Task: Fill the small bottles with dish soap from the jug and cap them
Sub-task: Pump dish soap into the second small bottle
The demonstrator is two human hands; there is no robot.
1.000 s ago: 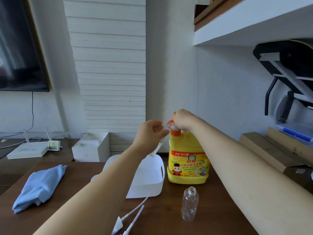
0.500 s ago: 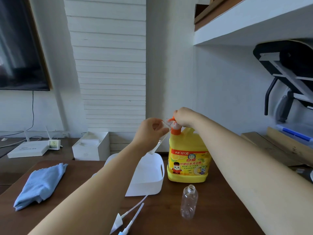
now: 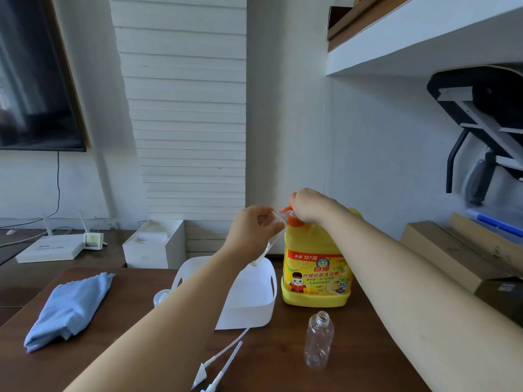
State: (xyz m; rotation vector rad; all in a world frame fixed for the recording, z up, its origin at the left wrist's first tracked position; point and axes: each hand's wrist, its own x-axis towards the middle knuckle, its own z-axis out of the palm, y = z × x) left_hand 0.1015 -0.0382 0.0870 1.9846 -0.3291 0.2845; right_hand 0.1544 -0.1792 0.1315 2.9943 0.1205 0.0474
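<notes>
Nearest to me, well below my fingers, two white pump tops with dip tubes lie on the brown table, waiting for capping. To the right of them, almost straight down from my right hand, an empty clear bottle stands upright with its mouth open. Further on, beneath my left wrist, sits a white tub, and a folded blue cloth lies well off to the left of both hands.

Up at the far end of my reach, my left hand is curled around a second small clear bottle, gripping it on a slant so that its neck points up and right toward the spout; its base hangs below my fingers, above the tub. My right hand is closed down over the orange pump head of the yellow soap jug, which stands on the table directly under that hand, just right of the tub.

I judge I am pumping soap into the held bottle. To do it well, I should keep the bottle mouth touching the nozzle tip and right under it, press in slow full strokes, and let the thick soap run down the inside wall. I cannot tell how full the bottle is from here, so I should pause and check. Holding over the tub is sensible, since drips would land there.
</notes>
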